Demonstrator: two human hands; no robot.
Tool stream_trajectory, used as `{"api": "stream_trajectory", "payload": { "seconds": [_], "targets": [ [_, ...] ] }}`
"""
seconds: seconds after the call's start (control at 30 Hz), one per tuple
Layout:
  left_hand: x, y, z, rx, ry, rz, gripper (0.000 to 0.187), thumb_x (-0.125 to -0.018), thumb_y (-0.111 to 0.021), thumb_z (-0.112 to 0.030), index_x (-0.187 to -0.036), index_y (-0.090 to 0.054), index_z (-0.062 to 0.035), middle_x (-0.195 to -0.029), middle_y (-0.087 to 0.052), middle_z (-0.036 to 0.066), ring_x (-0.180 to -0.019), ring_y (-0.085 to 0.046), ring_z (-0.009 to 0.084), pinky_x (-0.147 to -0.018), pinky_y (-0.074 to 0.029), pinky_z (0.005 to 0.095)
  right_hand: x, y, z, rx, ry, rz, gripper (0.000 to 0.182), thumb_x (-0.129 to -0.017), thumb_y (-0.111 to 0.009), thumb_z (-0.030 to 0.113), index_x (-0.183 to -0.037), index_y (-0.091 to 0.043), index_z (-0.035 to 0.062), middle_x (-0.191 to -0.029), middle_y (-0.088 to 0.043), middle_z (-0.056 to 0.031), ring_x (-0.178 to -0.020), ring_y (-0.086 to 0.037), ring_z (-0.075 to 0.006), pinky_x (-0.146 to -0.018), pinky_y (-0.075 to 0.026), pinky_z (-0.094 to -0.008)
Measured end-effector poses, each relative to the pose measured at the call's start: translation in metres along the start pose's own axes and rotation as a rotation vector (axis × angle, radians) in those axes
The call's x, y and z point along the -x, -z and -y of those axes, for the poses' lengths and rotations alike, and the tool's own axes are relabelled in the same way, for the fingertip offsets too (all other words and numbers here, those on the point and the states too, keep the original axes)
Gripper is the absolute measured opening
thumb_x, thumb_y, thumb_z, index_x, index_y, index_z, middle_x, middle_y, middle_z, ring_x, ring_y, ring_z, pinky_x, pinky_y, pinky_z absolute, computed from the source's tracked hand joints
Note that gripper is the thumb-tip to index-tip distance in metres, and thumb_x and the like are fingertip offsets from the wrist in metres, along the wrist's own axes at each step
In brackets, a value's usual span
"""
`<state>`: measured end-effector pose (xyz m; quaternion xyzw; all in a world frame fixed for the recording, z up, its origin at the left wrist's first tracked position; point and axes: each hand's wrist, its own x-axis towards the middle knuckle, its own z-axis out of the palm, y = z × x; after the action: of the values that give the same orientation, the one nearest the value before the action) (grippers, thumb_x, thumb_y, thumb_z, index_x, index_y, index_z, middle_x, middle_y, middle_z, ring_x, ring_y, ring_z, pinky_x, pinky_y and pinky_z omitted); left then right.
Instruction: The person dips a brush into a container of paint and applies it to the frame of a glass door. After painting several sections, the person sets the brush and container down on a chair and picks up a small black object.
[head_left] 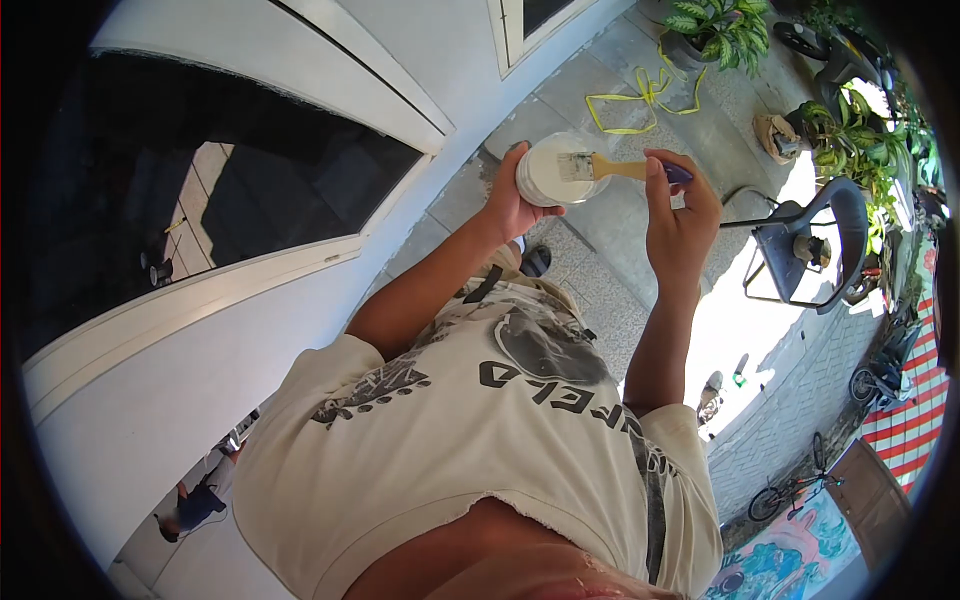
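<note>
Largest in view: a white wall point(200, 400) with a dark glass pane point(200, 200), far to the left of the paint tub point(550, 172) and reaching below it in the picture. Under the tub and all around it, well below, a grey paved floor point(600, 290). Beyond the tub on that floor, a potted plant point(720, 25) and, nearer, a loose yellow strap point(640, 100).

Tub held up in the air in front of the chest, tilted so that the white paint inside shows. Left hand point(512, 200) wrapped around its side, grip closed on the tub. Just right of the tub, the right hand point(682, 215), grip narrow, pinching the far end of the brush point(600, 166) handle between fingers and thumb. Bristles lying over the tub mouth, already white; whether touching the paint or only above it, cannot tell.

Step in hand, as a judgement: loading or wiping the brush at the tub. Next move probably calling for a steady tub, a slow lift of the bristles past the rim, and care against drips on the floor.
</note>
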<state>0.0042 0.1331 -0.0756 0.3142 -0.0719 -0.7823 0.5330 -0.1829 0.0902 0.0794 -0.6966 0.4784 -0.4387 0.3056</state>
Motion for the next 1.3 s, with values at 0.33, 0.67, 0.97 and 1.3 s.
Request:
{"api": "stream_trajectory", "payload": {
  "seconds": [0.33,0.67,0.97,1.3],
  "targets": [
    [0.04,0.036,0.033,0.019,0.087,0.011,0.067,-0.095,-0.03,-0.062,-0.135,-0.051,-0.0114,-0.118,-0.064,0.011,-0.093,-0.065,0.0247,-0.069,-0.056,0.0379,0.072,-0.01,-0.016,-0.221,-0.261,-0.064,0.017,-0.098,-0.059,0.015,-0.101,-0.064,-0.0002,-0.086,-0.07,-0.0102,-0.076,-0.067,-0.0161,-0.068,-0.048,-0.027],
    [0.08,0.181,-0.013,0.136,0.138,-0.045,0.059,-0.096,-0.04,-0.056,-0.131,-0.054,-0.0105,-0.122,-0.061,0.021,-0.095,-0.066,0.0313,-0.075,-0.056,0.0425,0.121,-0.143,-0.083,-1.223,-0.607,-0.243,0.031,-0.104,-0.048,0.027,-0.113,-0.053,-0.0027,-0.094,-0.066,-0.0169,-0.085,-0.066,-0.0253,-0.079,-0.054,-0.0347],
    [0.163,0.288,-0.066,0.092,0.178,-0.162,0.05,-0.094,-0.053,-0.043,-0.135,-0.053,-0.0138,-0.116,-0.058,0.019,-0.09,-0.062,0.0297,-0.071,-0.054,0.0367,0.175,-0.343,-0.197,-1.339,-0.745,-0.355,0.031,-0.103,-0.05,0.022,-0.117,-0.055,-0.0043,-0.101,-0.067,-0.017,-0.093,-0.066,-0.0254,-0.085,-0.055,-0.0367],
    [0.193,0.298,-0.064,0.207,0.274,-0.098,0.063,-0.094,-0.047,-0.059,-0.135,-0.054,-0.0119,-0.114,-0.055,0.024,-0.091,-0.061,0.0353,-0.073,-0.053,0.0405,0.217,-0.506,-0.27,-1.474,-0.876,-0.46,0.031,-0.101,-0.054,0.025,-0.116,-0.057,-0.0022,-0.104,-0.067,-0.0151,-0.094,-0.067,-0.0248,-0.084,-0.056,-0.0345]
  ]
}}
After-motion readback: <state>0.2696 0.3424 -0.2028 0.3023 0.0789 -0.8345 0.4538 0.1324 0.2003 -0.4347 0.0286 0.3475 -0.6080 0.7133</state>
